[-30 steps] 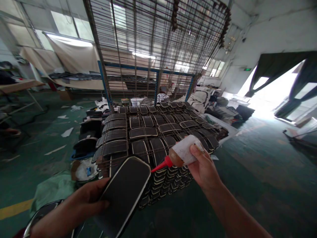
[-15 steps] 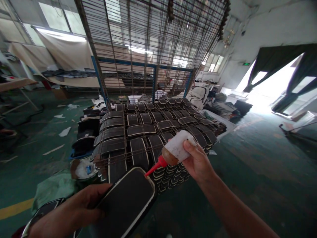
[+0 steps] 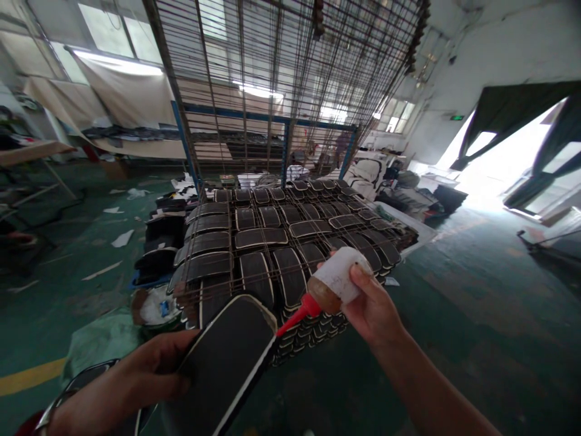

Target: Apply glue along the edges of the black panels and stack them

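A dark, round-cornered panel with a pale edge [image 3: 231,357] is gripped at its left side by my left hand [image 3: 136,378]. My right hand [image 3: 374,306] is wrapped round a squeeze bottle [image 3: 342,275] with a whitish label, brown contents and a red pointed nozzle. The bottle tilts down to the left, and its tip meets the panel's pale edge near the upper right corner. Behind them, many similar dark panels [image 3: 261,237] lie in stacked layers under the wire racks.
Upright wire racks [image 3: 281,72] on a blue frame rise behind the stack. A green sack [image 3: 102,342] and a bin with white plastic [image 3: 157,309] stand at the left. Paper scraps [image 3: 122,238] lie on the green floor. White bundles [image 3: 365,172] are at the back right.
The bottle in my right hand has moved right and slightly down, its tip passing from the panel's top edge to the corner. The panel has turned a little in my left hand.
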Demonstrator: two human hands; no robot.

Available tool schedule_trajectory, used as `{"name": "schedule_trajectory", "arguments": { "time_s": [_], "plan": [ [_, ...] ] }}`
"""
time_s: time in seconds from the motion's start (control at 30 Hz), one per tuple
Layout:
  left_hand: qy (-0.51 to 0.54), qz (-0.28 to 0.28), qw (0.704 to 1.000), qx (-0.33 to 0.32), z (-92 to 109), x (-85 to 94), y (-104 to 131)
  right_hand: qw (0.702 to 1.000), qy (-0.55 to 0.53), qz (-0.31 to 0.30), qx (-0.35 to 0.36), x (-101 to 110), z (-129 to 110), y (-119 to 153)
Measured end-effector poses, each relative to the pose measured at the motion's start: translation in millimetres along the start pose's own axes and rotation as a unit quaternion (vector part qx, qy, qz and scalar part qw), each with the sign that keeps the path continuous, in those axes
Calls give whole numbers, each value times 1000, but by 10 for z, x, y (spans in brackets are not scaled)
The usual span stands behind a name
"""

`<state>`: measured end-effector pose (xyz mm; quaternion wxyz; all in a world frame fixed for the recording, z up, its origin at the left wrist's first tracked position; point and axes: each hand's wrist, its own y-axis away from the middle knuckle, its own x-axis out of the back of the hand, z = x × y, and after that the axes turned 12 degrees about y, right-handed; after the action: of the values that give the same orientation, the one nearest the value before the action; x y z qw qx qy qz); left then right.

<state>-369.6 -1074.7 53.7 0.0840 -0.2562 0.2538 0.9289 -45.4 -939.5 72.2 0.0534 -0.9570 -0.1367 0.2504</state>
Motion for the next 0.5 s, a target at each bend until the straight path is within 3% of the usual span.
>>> {"name": "schedule_trajectory", "arguments": {
  "time_s": [0.13,0.5],
  "plan": [
    [-59,-43,997,13,-31,-30,-28,998,-8,61,22,33,100,-46],
    [26,-55,998,2,-136,-160,-3,991,-44,125,21,-10,249,111]
  ]
}}
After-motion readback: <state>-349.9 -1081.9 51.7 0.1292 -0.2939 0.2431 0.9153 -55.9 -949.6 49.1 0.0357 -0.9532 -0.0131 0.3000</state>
